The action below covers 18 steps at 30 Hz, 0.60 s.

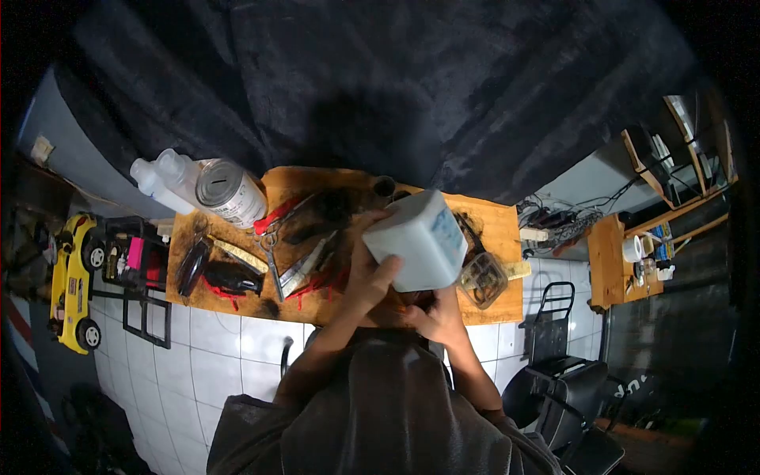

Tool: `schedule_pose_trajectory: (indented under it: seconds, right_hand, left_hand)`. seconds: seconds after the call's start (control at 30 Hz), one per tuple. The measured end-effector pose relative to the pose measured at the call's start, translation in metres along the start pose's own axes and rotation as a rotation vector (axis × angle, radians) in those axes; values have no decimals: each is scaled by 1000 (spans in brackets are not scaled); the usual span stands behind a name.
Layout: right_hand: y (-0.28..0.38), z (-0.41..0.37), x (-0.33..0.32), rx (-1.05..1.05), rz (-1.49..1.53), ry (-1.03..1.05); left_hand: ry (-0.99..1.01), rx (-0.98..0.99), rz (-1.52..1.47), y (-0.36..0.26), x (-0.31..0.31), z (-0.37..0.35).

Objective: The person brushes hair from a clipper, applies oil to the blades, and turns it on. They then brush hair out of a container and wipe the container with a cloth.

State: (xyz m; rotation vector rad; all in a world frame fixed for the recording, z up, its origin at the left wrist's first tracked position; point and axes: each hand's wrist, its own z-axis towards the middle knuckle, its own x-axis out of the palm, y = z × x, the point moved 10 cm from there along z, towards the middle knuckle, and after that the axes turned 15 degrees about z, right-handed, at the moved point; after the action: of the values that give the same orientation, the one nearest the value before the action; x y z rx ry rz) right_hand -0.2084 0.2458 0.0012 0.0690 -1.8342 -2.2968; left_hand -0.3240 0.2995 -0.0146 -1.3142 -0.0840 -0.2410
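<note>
A white, box-shaped container [413,241] with rounded corners and blue print on its right side is tilted above the wooden table. My left hand [370,269] grips its left side, thumb across the near face and fingers behind. Just under its lower edge is my right hand [434,317], thumb pointing left and fingers curled in shadow; what they hold, if anything, is hidden. Left of my left hand lie scissors [271,261], a red-handled tool [273,216] and dark hair clippers [233,279]. A clear divided box [484,280] sits to the right of the container.
At the table's [507,229] back left stand a metal can [229,194] and translucent bottles [162,186]. A dark curtain [380,79] hangs behind. To the right are black chairs [566,388] and a small wooden table [608,257]. A yellow toy car [73,285] is at far left.
</note>
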Motion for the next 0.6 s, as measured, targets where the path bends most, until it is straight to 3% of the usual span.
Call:
schedule_pose_trajectory:
  seconds: [0.1, 0.2, 0.3, 0.37, 0.4, 0.57, 0.6]
  right_hand:
    - [-24, -7, -8, 192, 290, 28]
    - [-44, -14, -15, 330, 756, -48]
    - [-45, -12, -24, 275, 525, -132]
    - [-10, 0, -11, 44, -270, 5]
    - [8, 5, 3, -30, -453, 41]
    - [-14, -4, -1, 33, -149, 24]
    - [-21, -7, -5, 38, -85, 28]
  left_hand:
    - [32, 129, -59, -4, -5, 2]
    - [6, 159, 84, 2, -15, 2]
    - [10, 121, 53, 4, -15, 1]
    - [61, 114, 56, -2, -5, -1]
    - [99, 132, 96, -7, 4, -2]
    - [169, 51, 140, 4, 7, -1]
    - [133, 106, 147, 4, 4, -2]
